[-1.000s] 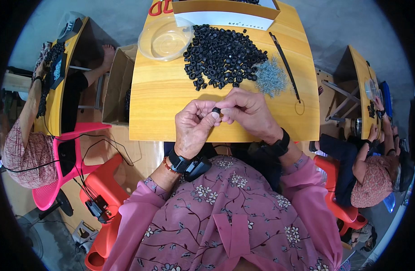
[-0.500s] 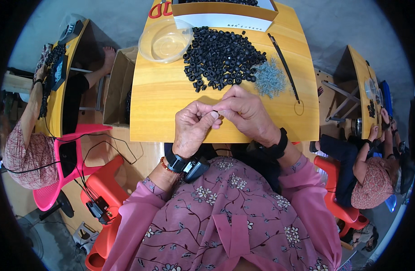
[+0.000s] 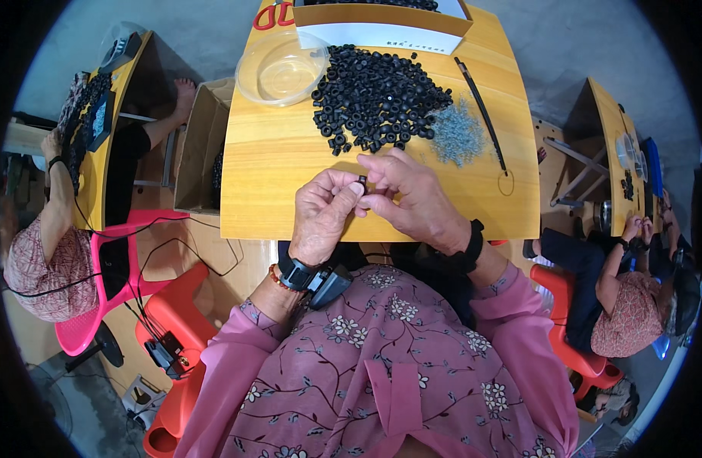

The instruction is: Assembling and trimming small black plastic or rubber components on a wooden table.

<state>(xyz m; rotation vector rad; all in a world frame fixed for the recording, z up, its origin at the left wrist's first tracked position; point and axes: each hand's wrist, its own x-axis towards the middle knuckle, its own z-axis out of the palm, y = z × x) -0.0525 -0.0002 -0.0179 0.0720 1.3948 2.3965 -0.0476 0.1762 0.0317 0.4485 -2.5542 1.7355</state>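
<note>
Over the near part of the yellow table, my left hand [image 3: 322,212] pinches a small black ring-like part [image 3: 362,180] between thumb and forefinger. My right hand [image 3: 421,200] is close beside it, thumb and forefinger apart around the part. Whether its fingertips touch the part is hard to tell. Just beyond my hands lies a heap of small black rounded parts [image 3: 374,95], several with a hole. At the heap's right edge is a pile of tiny clear bluish pieces [image 3: 458,131].
A clear round plastic tub [image 3: 280,82] stands left of the heap, with red-handled scissors [image 3: 274,15] behind. An open white box [image 3: 385,37] of black parts is at the far edge. A black rod with a wire loop [image 3: 482,111] lies right. Other people sit at side tables.
My right thumb and forefinger have parted from their pinch against my left fingertips. The black part now shows more clearly in my left hand.
</note>
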